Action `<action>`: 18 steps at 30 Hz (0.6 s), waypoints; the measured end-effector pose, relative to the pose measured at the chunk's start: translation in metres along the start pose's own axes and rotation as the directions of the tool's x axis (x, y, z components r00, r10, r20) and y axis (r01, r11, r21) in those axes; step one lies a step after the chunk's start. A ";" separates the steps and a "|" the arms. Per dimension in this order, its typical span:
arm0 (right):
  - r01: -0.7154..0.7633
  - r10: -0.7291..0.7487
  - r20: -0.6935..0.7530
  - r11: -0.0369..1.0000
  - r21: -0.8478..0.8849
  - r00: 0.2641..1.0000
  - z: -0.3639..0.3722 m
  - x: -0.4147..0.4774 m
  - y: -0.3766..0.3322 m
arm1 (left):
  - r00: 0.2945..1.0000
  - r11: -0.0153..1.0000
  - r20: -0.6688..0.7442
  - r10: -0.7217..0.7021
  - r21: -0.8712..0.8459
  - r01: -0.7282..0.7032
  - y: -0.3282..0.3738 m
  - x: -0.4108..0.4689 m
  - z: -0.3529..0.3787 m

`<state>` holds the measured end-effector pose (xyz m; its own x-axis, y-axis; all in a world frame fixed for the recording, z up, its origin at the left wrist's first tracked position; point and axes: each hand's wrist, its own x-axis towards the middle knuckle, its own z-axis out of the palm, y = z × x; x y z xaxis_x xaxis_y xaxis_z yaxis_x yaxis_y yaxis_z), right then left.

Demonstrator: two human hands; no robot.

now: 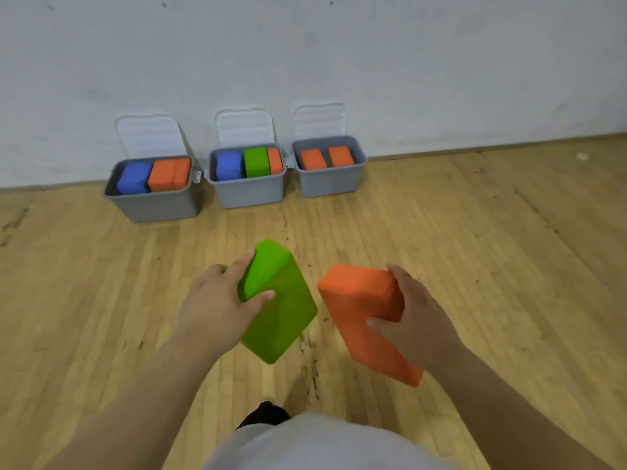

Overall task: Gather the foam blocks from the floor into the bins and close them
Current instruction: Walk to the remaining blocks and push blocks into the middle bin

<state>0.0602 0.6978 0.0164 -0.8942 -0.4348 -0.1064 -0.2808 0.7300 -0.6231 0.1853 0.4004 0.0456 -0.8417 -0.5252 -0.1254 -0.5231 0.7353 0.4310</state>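
Head camera: left hand [217, 300] clamps the green block [281, 313], fingers curled over its upper end and thumb pressed on the broad face. Right hand [414, 320] grips the orange block [359, 317] likewise, fingers round the far edge, thumb on the side. Both blocks hang above the floor [475, 249], well in front of the middle bin [249, 195], whose lid [244, 127] stands open.

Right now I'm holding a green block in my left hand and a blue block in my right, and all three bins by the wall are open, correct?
Not quite: the head view shows the right hand holds an orange block, not a blue one. The left hand holds the green block, and the three bins are open.
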 end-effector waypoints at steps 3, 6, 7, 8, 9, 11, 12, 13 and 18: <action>-0.043 0.047 -0.047 0.997 0.070 0.998 0.007 0.054 -0.031 | 0.996 0.995 0.029 0.087 0.042 -0.088 -0.007 0.076 -0.026; -0.090 0.097 -0.071 0.991 0.094 0.993 0.012 0.109 -0.050 | 0.989 0.989 0.071 0.128 0.065 -0.133 -0.009 0.149 -0.046; -0.105 0.112 -0.077 0.990 0.096 0.991 0.015 0.125 -0.052 | 0.987 0.986 0.076 0.145 0.075 -0.150 -0.008 0.171 -0.049; -0.114 0.123 -0.081 0.988 0.104 0.989 0.017 0.142 -0.053 | 0.984 0.983 0.077 0.160 0.078 -0.166 -0.006 0.192 -0.050; -0.120 0.129 -0.078 0.987 0.109 0.989 0.020 0.161 -0.053 | 0.983 0.982 0.080 0.165 0.075 -0.171 -0.005 0.213 -0.048; -0.136 0.142 -0.056 0.985 0.103 0.988 0.022 0.203 -0.048 | 0.985 0.987 0.095 0.144 0.058 -0.150 -0.001 0.255 -0.040; -0.143 0.148 -0.045 0.985 0.097 0.988 0.022 0.226 -0.044 | 0.986 0.989 0.102 0.131 0.054 -0.137 0.001 0.275 -0.035; -0.144 0.148 -0.032 0.985 0.098 0.988 0.022 0.250 -0.039 | 0.987 0.991 0.107 0.119 0.048 -0.125 0.003 0.294 -0.028; -0.090 0.088 0.023 0.989 0.117 0.996 0.009 0.390 -0.017 | 0.996 0.999 0.089 0.028 0.015 -0.029 0.027 0.398 -0.008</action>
<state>-0.2807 0.5113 -0.0212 -0.9072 -0.3811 -0.1782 -0.1566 0.6992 -0.6975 -0.1628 0.2076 0.0147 -0.8645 -0.4643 -0.1922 -0.5001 0.7568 0.4209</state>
